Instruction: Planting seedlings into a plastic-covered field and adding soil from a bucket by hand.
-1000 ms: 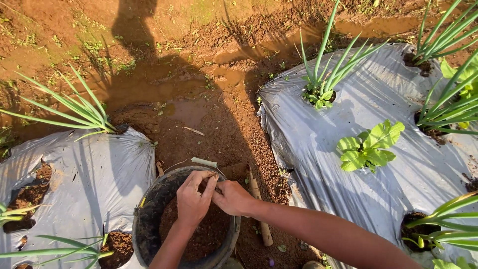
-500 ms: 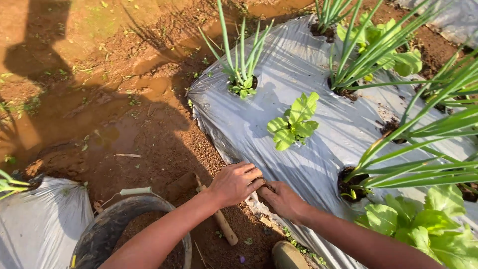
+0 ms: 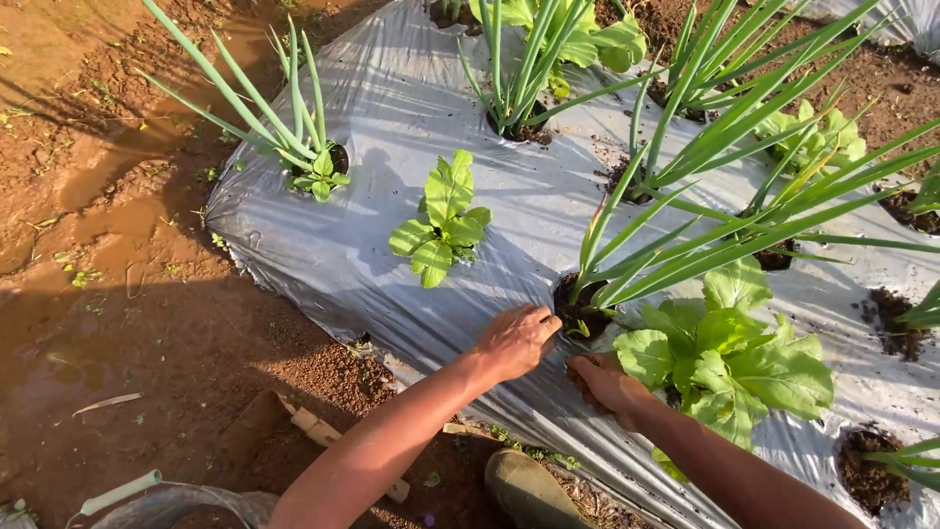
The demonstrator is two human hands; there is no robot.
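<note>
While both hands sit at planting hole point(image 3: 580, 318): left hand point(image 3: 516, 340) loosely curled, right hand point(image 3: 602, 382) cupped, contents unclear; onion stalks point(image 3: 666, 257) likely brittle, hold at base

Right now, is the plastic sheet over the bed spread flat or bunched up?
Spread. The silver plastic sheet lies over the mound, wrinkled at the edge, plants growing through holes; both hands rest by one hole.
</note>
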